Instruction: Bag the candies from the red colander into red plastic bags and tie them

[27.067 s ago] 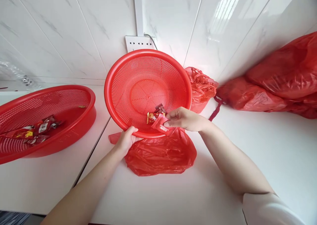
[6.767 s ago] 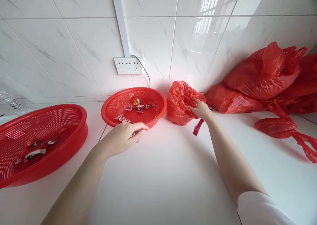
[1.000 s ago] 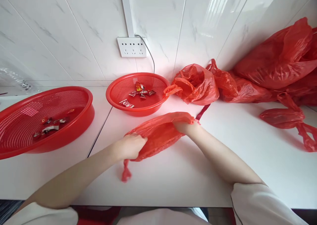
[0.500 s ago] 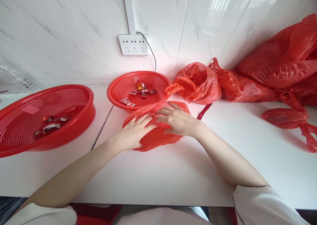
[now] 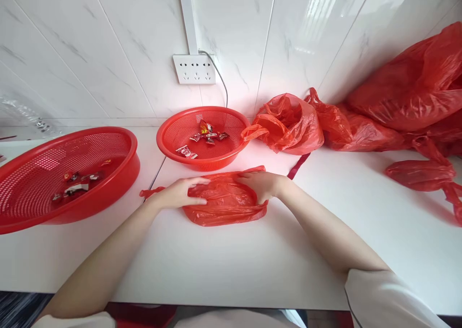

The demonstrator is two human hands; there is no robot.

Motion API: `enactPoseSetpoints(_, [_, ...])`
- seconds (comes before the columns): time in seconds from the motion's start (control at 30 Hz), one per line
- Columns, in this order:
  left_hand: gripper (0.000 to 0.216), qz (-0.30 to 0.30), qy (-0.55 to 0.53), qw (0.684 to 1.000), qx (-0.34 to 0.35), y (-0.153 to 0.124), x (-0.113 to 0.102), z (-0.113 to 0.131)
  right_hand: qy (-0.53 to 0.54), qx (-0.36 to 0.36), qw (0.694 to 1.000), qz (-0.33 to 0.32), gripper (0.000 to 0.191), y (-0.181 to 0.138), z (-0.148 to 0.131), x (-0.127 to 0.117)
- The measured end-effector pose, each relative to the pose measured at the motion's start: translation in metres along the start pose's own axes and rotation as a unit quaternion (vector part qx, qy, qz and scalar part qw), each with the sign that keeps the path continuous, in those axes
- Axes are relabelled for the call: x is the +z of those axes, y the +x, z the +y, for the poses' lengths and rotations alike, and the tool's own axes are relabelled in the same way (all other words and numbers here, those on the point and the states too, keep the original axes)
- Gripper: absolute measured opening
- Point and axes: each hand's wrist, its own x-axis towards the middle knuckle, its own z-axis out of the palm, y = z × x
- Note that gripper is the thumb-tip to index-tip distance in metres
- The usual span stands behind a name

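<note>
A flattened red plastic bag (image 5: 225, 204) lies on the white counter (image 5: 252, 260) in front of me. My left hand (image 5: 180, 192) lies flat on the bag's left end, fingers stretched out. My right hand (image 5: 262, 183) presses the bag's upper right part, its fingers spread over the plastic. Neither hand grips the bag. Just behind the bag stands a small red basket (image 5: 173, 143) holding several wrapped candies (image 5: 205, 134).
A larger red basket (image 5: 119, 171) with a few candies (image 5: 75, 186) sits at the left. Crumpled red bags (image 5: 288, 123) lie against the tiled wall, with more red bags (image 5: 415, 92) heaped at the right. A wall socket (image 5: 194, 69) with a cable is behind.
The bag was held up between both hands, then laid down and pressed. My hands have since slid apart across it, the left moving left and the right staying at its right side.
</note>
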Motion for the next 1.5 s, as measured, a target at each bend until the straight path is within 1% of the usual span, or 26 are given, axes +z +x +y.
enactPoseSetpoints(0.03, [0.066,0.041,-0.096,0.994,-0.027,0.002,0.001,-0.002,0.0,0.001,1.0,-0.006,0.069,-0.004,-0.003,-0.002])
enactPoseSetpoints(0.07, [0.066,0.076,-0.2,0.975,-0.058,0.005,0.001,-0.002,0.002,0.003,1.0,-0.01,0.059,-0.008,-0.007,-0.005])
enactPoseSetpoints(0.1, [0.066,0.102,-0.301,0.944,-0.09,0.008,0.001,-0.002,0.004,0.005,1.0,-0.01,0.053,-0.012,-0.011,-0.008])
enactPoseSetpoints(0.13, [0.068,0.116,-0.388,0.907,-0.119,0.012,0.001,0.0,0.009,0.006,1.0,-0.001,0.051,-0.017,-0.015,-0.011])
enactPoseSetpoints(0.17, [0.068,0.127,-0.452,0.872,-0.141,0.015,0.001,0.003,0.018,0.006,1.0,0.014,0.053,-0.022,-0.019,-0.013])
enactPoseSetpoints(0.2, [0.066,0.14,-0.497,0.843,-0.15,0.019,0.001,0.007,0.03,0.005,0.999,0.031,0.055,-0.026,-0.023,-0.015])
enactPoseSetpoints(0.27, [0.052,0.175,-0.55,0.806,-0.128,0.025,0.0,0.015,0.059,-0.006,0.996,0.06,0.057,-0.033,-0.028,-0.017])
enactPoseSetpoints(0.3, [0.042,0.187,-0.57,0.793,-0.107,0.027,0.001,0.019,0.072,-0.013,0.995,0.069,0.056,-0.036,-0.029,-0.017])
enactPoseSetpoints(0.37, [0.027,0.187,-0.606,0.77,-0.07,0.028,0.004,0.021,0.089,-0.026,0.993,0.075,0.053,-0.041,-0.031,-0.019])
enactPoseSetpoints(0.47, [0.018,0.169,-0.636,0.751,-0.058,0.026,0.017,0.014,0.1,-0.029,0.991,0.088,0.05,-0.048,-0.033,-0.029])
enactPoseSetpoints(0.53, [0.012,0.178,-0.643,0.743,-0.049,0.023,0.028,0.005,0.109,-0.041,0.986,0.116,0.046,-0.048,-0.035,-0.039])
enactPoseSetpoints(0.6, [0.011,0.183,-0.647,0.74,-0.034,0.021,0.039,-0.003,0.117,-0.06,0.977,0.166,0.041,-0.045,-0.038,-0.048])
enactPoseSetpoints(0.67, [0.012,0.174,-0.645,0.743,-0.024,0.019,0.046,-0.01,0.118,-0.072,0.966,0.217,0.035,-0.036,-0.04,-0.052])
enactPoseSetpoints(0.73, [0.014,0.157,-0.641,0.751,-0.019,0.019,0.051,-0.014,0.111,-0.07,0.961,0.245,0.032,-0.025,-0.038,-0.049])
enactPoseSetpoints(0.8, [0.016,0.151,-0.634,0.758,-0.018,0.018,0.053,-0.018,0.099,-0.058,0.963,0.245,0.03,-0.014,-0.033,-0.043])
enactPoseSetpoints(0.9, [0.016,0.149,-0.614,0.775,-0.02,0.017,0.054,-0.021,0.079,-0.027,0.97,0.227,0.027,-0.003,-0.022,-0.032])
enactPoseSetpoints(1.07, [0.006,0.158,-0.581,0.798,-0.027,0.014,0.059,-0.021,0.042,0.031,0.974,0.22,0.021,0.009,-0.014,-0.021])
enactPoseSetpoints(1.17, [0.005,0.161,-0.56,0.812,-0.025,0.012,0.062,-0.021,0.033,0.052,0.963,0.262,0.023,0.02,-0.016,-0.015])
enactPoseSetpoints(1.23, [0.006,0.156,-0.551,0.819,-0.02,0.012,0.064,-0.021,0.029,0.052,0.953,0.297,0.026,0.027,-0.017,-0.011])
enactPoseSetpoints(1.27, [0.007,0.152,-0.55,0.821,-0.016,0.012,0.065,-0.022,0.028,0.051,0.951,0.302,0.028,0.03,-0.018,-0.009])
enactPoseSetpoints(1.33, [0.009,0.142,-0.554,0.821,-0.008,0.012,0.065,-0.022,0.03,0.047,0.96,0.273,0.034,0.033,-0.018,-0.006])
enactPoseSetpoints(1.4, [0.01,0.133,-0.563,0.816,-0.003,0.012,0.065,-0.023,0.031,0.028,0.975,0.217,0.042,0.031,-0.018,-0.005])
enactPoseSetpoints(1.47, [0.009,0.128,-0.577,0.807,-0.003,0.012,0.063,-0.023,0.041,-0.01,0.983,0.181,0.046,0.026,-0.017,-0.006])
enactPoseSetpoints(1.5, [0.009,0.126,-0.584,0.802,-0.004,0.012,0.061,-0.022,0.057,-0.037,0.981,0.179,0.046,0.024,-0.017,-0.008])
